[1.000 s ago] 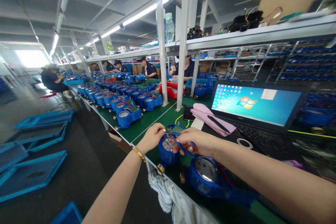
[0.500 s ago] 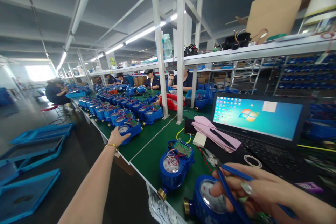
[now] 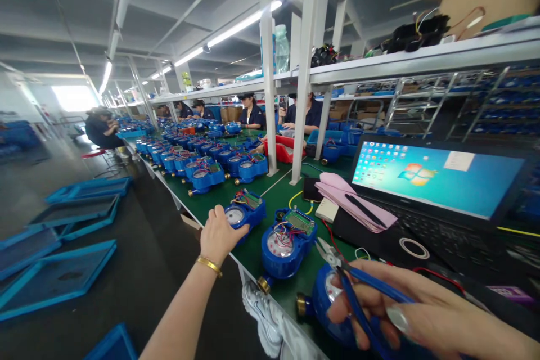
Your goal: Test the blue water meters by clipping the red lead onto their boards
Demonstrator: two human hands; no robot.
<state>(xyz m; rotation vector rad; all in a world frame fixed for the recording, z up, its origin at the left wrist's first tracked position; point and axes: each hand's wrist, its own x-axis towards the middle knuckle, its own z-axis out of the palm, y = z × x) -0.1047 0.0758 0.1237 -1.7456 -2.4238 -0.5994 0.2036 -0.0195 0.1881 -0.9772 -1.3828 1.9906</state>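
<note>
My left hand (image 3: 221,230) grips the near end of a blue water meter (image 3: 254,212) on the green table, thumb and fingers around its round body. A second water meter (image 3: 278,253), with a green circuit board and coloured wires on top, stands just right of it. My right hand (image 3: 379,304) is closed around blue-handled cutting pliers (image 3: 354,278), whose jaws are parted and point up and left. Below that hand sits a third water meter (image 3: 324,298), partly covered by the fingers and pliers.
Many blue meters (image 3: 206,177) stand in rows farther left. An open laptop (image 3: 434,180), pink cloth (image 3: 354,202) and tape roll (image 3: 413,248) lie at the right. White posts (image 3: 306,79) hold a shelf. Blue trays (image 3: 59,281) are on the floor; co-workers sit beyond.
My left hand has brought its water meter right and nearer, away from the rows, beside the second meter. My right hand still holds the pliers near the third meter.
</note>
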